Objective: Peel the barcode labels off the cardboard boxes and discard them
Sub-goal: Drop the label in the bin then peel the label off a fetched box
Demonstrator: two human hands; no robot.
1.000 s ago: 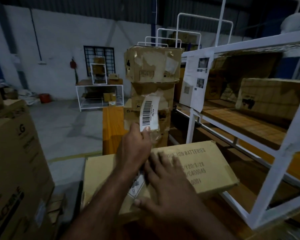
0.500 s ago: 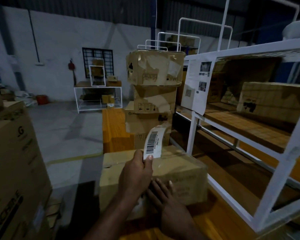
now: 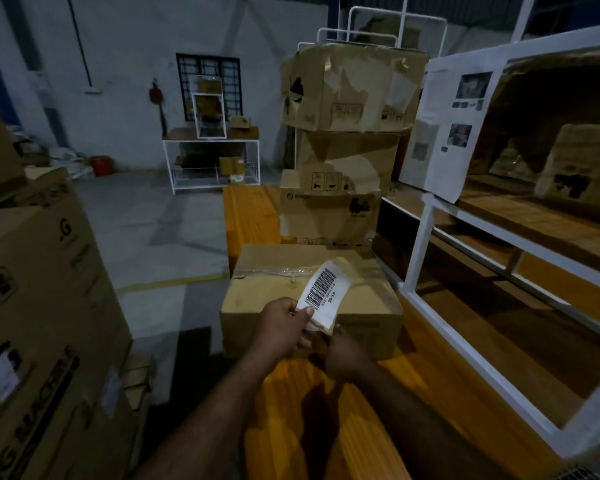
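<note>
Left of the taped cardboard box (image 3: 257, 306), a big carton (image 3: 49, 271) bears a pale patch (image 3: 2, 374) — perhaps another label. Before the box the left hand (image 3: 283, 323) pinches a peeled barcode label (image 3: 321, 294), undiscarded; the right hand (image 3: 343, 355) curls beneath — grip unclear.

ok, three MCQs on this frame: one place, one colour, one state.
1. Where is the barcode label?
A: on the floor.
B: pinched in the left hand, in front of the cardboard box.
C: stuck to the wall.

2. What colour is the rack frame on the right?
A: white.
B: red.
C: black.

3. The cardboard box's top is:
A: flaps open.
B: taped shut.
C: crushed flat.

Key:
1 B, the left hand grips the label's lower end.
2 A, its posts and rails are white.
3 B, clear tape runs across the closed top.
</note>
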